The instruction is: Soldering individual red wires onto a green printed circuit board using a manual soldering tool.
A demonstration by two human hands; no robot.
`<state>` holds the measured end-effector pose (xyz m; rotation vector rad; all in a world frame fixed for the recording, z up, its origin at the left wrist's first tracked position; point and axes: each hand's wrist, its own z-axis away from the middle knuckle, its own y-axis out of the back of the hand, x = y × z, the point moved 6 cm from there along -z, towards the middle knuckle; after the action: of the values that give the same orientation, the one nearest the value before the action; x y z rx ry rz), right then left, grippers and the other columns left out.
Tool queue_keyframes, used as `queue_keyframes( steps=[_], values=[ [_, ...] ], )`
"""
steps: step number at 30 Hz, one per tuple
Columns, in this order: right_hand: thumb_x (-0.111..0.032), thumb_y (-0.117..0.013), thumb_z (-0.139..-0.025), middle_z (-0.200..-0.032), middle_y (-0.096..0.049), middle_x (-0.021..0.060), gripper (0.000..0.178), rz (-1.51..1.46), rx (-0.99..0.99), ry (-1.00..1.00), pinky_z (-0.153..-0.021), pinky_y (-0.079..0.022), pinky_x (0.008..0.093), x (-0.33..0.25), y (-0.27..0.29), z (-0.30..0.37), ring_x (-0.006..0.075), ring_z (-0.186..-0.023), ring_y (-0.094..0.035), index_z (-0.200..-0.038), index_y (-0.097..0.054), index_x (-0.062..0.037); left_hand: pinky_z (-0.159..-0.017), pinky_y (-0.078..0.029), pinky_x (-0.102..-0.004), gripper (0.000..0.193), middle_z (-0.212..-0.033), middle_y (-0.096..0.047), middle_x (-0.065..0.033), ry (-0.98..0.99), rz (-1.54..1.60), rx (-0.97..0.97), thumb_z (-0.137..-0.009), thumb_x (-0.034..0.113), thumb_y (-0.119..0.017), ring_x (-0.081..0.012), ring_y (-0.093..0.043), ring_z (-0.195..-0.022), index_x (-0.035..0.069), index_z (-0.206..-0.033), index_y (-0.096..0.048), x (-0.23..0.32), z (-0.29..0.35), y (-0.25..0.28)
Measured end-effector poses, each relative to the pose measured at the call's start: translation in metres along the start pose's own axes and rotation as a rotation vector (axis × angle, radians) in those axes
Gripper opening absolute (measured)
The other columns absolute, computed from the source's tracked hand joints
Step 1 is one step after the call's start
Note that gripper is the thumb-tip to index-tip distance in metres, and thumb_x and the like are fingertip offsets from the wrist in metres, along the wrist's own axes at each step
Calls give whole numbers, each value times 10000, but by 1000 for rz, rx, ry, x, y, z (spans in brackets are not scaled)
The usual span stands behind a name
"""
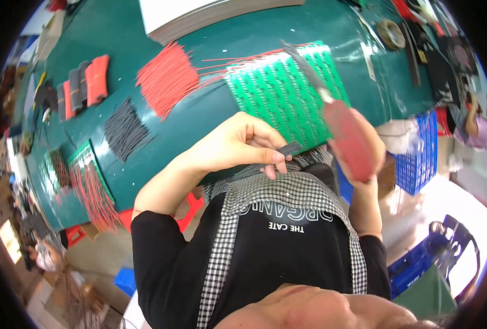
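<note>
My left hand (254,145) is closed around a bundle of short black wires (290,148) near the table's front edge, above my checked apron. In my right hand (367,143), I grip a red-handled tool (350,137) with a long dark shaft, blurred by motion. Its shaft reaches over a green circuit board panel (282,93) lying on the table; I cannot tell whether the tip touches it. Red wires (243,59) lie along the panel's far edge and stretch left toward a pile of red wires (169,79).
On the green table (210,109) lie a pile of black wires (124,130), red and black wire bundles (84,85), and a small board with red wires (93,170). A cardboard stack (216,17) stands at the back, a tape roll (390,34) far right, a blue crate (416,156) to the right.
</note>
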<state>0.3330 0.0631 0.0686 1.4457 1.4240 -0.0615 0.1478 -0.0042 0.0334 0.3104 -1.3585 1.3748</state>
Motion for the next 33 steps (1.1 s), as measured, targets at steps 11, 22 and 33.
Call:
queue_keyframes(
  steps=[11,22,33],
  values=[
    [-95,-714,-648,-952,-649,167,553,61,-114,197,-615,-523,300,-23,-22,-13,245,-754,-658,-1176,-573,-7,-582,-533,-271,101,-763,-669,-151,72,168,-5,-821,32,-638,-190,-653,-629,-53,-877,-637,-15,-12,9],
    [-28,-696,-749,-1098,-614,137,525,-139,25,-550,-789,-487,266,20,-14,23,170,-921,-619,-1227,-489,39,-593,-510,-254,118,-768,-648,-99,-306,213,300,-847,90,-625,-154,-613,-629,-12,-906,-617,4,2,101],
    [0,-658,-773,-1010,-619,103,397,-177,45,-625,-651,-452,236,29,5,54,96,-710,-531,-1150,-534,14,-632,-511,-290,102,-780,-646,-90,-231,-932,673,-767,-18,-638,-176,-626,-692,17,-863,-638,20,83,89]
  ],
)
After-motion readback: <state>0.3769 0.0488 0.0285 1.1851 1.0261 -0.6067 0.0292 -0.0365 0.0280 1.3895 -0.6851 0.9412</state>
